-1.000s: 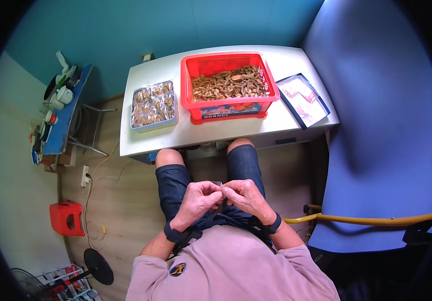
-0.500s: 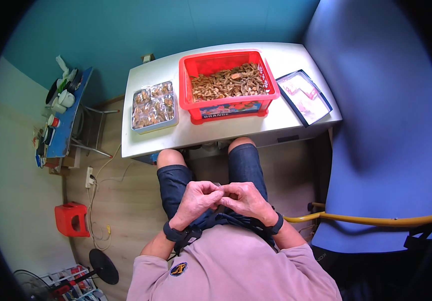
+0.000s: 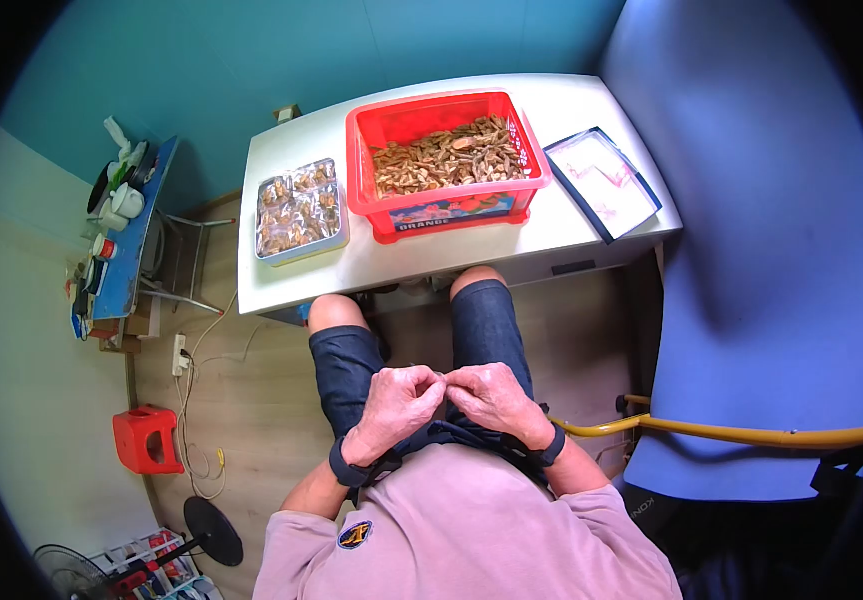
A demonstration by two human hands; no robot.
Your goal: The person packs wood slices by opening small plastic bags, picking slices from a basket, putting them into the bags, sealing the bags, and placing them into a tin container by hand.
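Above my lap, my left hand (image 3: pixel 401 405) and my right hand (image 3: pixel 491 400) meet at the fingertips, both in a pinch. Whatever sits between the fingers is too small and hidden to name. In front of my knees stands a white table (image 3: pixel 401 262). On it a red plastic basket (image 3: pixel 448 207) holds many brown dried pieces (image 3: pixel 446 160). Left of the basket, a metal tin (image 3: pixel 301 254) contains several small clear packets (image 3: pixel 298 210) of brown pieces. On the right lies a dark-edged tray (image 3: pixel 603 237) with pink-and-white plastic packets (image 3: pixel 608 175).
A blue side table (image 3: pixel 136 250) with pots and cups stands at the left wall. On the floor are a red stool (image 3: pixel 147 440), a power strip (image 3: pixel 179 355) with cables, and a fan (image 3: pixel 71 570). A yellow bar (image 3: pixel 721 434) and blue panel (image 3: pixel 761 350) flank my right.
Both hands stay together, and the fingers have curled in more with the fingertips still touching. The camera view has shifted slightly, moving the table up and left.
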